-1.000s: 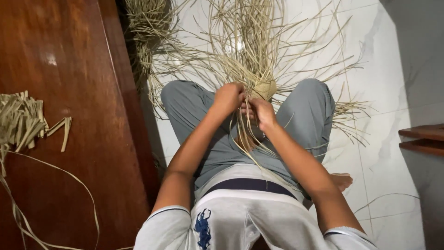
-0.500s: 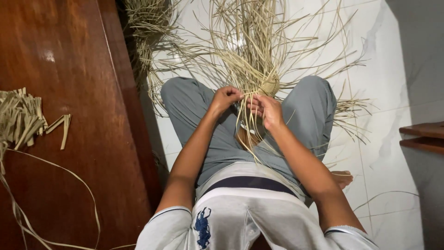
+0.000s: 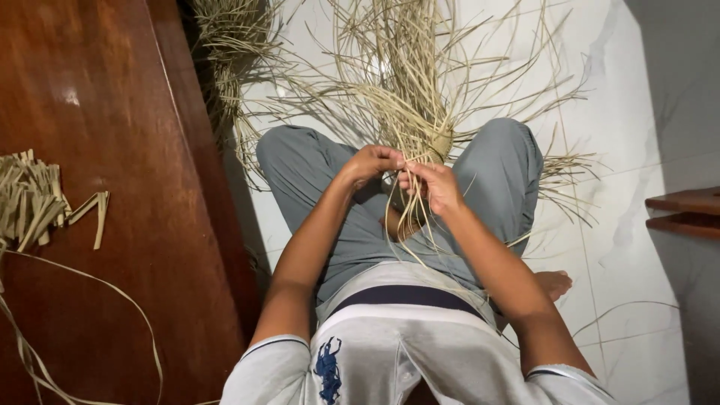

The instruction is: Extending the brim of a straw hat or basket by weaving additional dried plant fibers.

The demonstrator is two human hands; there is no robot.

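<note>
White marble floor (image 3: 637, 112) fills the head view, with a dark polished wooden surface (image 3: 112, 187) running along the left side and a small heap of cut flat strips (image 3: 34, 202) lying on it. The person sits cross-legged in grey trousers (image 3: 315, 165), and a bundle of long pale dry fibres (image 3: 405, 82) fans outward over the floor from a woven knot just beyond the knees. Both hands meet at that knot: the left hand (image 3: 371, 163) has its grip pinched narrow on a few strands, and the right hand (image 3: 433, 186) is closed on strands that trail down toward the lap. The worked point sits right between the two grips, touching both. As I judge it, the loose fibres could tangle or slip from the fingers if tension drops, and a brittle strand might snap if bent too sharply; stray ends crossing the thighs could also get caught up by mistake.
</note>
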